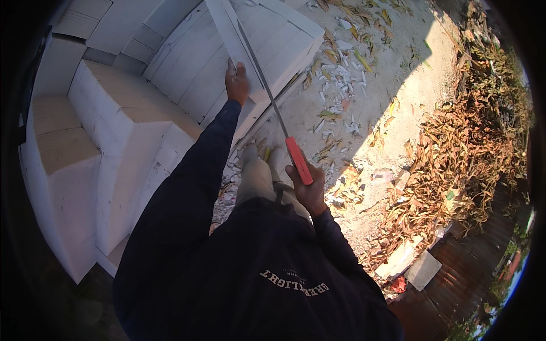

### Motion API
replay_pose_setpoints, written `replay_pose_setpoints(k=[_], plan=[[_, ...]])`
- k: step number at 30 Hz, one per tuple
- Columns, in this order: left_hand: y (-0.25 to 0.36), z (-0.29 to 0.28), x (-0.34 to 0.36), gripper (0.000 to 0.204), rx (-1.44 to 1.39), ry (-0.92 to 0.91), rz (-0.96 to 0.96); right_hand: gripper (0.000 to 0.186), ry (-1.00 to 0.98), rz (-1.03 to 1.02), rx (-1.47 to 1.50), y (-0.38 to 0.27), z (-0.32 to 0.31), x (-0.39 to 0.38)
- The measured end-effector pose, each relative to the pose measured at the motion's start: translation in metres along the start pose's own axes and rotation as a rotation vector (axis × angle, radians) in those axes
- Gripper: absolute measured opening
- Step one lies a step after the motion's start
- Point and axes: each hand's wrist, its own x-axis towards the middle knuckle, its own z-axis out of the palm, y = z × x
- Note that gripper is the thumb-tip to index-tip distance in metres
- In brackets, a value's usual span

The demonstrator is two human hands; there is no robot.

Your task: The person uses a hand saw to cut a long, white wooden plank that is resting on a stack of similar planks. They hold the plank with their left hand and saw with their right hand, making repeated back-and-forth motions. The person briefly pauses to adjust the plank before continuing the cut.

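A hand saw (300,161) with a red handle and a long, thin metal blade is in my right hand (310,186), which is closed around the handle. Its blade slants up and left, lying along or just over a long white block (228,35). I cannot tell whether the teeth touch the block. My left hand (237,85) grips the near part of that block, left of the blade, with thumb and fingers around its edge. The block lies on a low stack of white blocks (196,71).
More large white blocks (128,131) are stacked at my left. White chips (344,79) and leaves litter the sandy ground (392,51). A heap of dry leaves (466,182), a grey square block (424,271) and rusty corrugated sheet (463,270) lie at the right.
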Motion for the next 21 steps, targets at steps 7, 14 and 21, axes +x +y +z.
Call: replay_pose_setpoints(k=[7,14,21], plan=[[0.000,0.008,0.002,0.066,-0.070,0.073,-0.070,0.057,-0.049,0.009,-0.047,-0.009,0.007,0.012],[0.017,0.013,-0.001,0.068,-0.105,0.081,-0.117,0.058,-0.053,0.004,-0.134,-0.010,0.015,0.012],[0.003,0.017,0.000,0.067,0.102,0.112,-0.165,0.062,-0.029,-0.026,-0.104,-0.013,0.020,0.010]])
